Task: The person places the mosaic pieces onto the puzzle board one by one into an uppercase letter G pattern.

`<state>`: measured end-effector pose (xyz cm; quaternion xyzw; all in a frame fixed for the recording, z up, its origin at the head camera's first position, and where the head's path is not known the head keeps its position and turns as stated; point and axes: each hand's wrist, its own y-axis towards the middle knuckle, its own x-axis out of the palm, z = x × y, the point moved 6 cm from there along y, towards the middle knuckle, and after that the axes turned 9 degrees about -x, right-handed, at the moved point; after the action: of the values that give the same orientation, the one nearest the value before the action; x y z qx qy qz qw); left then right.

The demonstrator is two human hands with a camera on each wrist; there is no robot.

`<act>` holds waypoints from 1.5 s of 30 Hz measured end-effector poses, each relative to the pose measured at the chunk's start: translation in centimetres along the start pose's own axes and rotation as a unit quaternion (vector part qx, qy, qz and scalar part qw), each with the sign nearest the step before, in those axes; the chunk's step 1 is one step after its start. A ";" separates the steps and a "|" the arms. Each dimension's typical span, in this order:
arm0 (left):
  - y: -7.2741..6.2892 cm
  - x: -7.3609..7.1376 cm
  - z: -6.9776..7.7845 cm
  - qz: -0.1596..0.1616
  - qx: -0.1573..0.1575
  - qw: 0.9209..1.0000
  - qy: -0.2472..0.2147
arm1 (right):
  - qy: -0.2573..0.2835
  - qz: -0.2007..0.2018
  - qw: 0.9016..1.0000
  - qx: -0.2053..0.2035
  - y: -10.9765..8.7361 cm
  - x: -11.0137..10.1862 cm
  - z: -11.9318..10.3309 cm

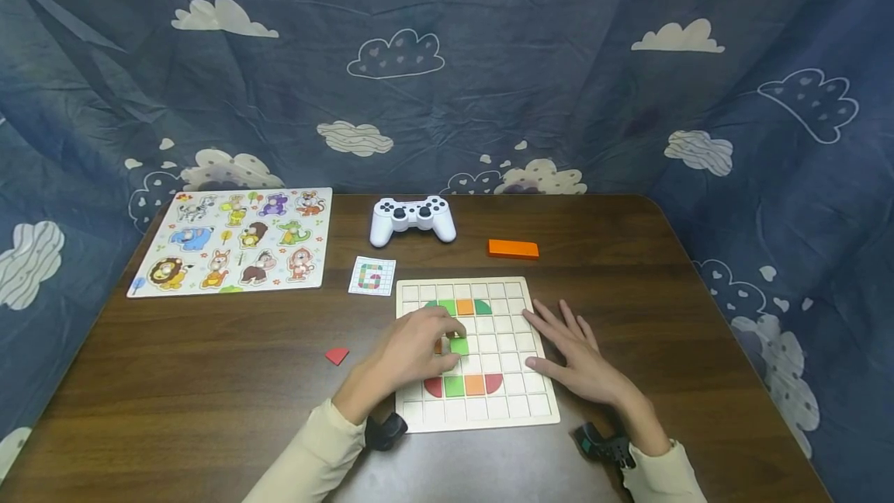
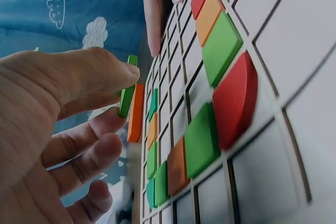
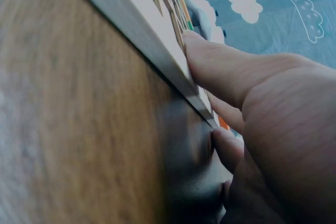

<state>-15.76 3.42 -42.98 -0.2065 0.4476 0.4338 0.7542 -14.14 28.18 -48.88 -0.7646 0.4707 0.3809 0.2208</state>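
Over the middle of a pale wooden grid board (image 1: 499, 412), my left hand (image 1: 417, 344) pinches a light green square tile (image 2: 126, 98) between thumb and fingers. In the left wrist view this tile stands on edge above the board. Coloured tiles lie in the grid: red rounded ones, such as the red tile (image 1: 493, 383), orange squares like the orange tile (image 1: 465, 307), and green pieces. My left hand covers part of the tiles' left column in the head view. My right hand (image 1: 578, 355) rests on the board's right edge, fingers spread and thumb on the rim.
Left of the board lies a loose red tile (image 1: 337, 355). A small pattern card (image 1: 372, 276) is beyond the board's upper left corner. Farther back are a white game controller (image 1: 412, 217), an orange block (image 1: 513, 249) and an animal puzzle board (image 1: 233, 242).
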 end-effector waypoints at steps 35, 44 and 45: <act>2.7 5.0 3.4 -0.058 -0.008 0.997 0.057 | -0.007 -0.001 1.000 0.008 0.0 0.0 -0.2; 2.6 4.9 3.2 -0.067 -0.036 0.995 0.063 | -0.005 -0.001 1.000 0.006 0.0 0.0 -0.2; 2.6 4.8 3.1 -0.067 -0.037 0.995 0.064 | -0.005 -0.002 1.000 0.006 0.1 0.0 -0.2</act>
<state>-15.30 9.25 -45.32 -0.2911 0.4634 0.3842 0.7436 -14.15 28.02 -48.77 -0.7623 0.4704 0.3812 0.2286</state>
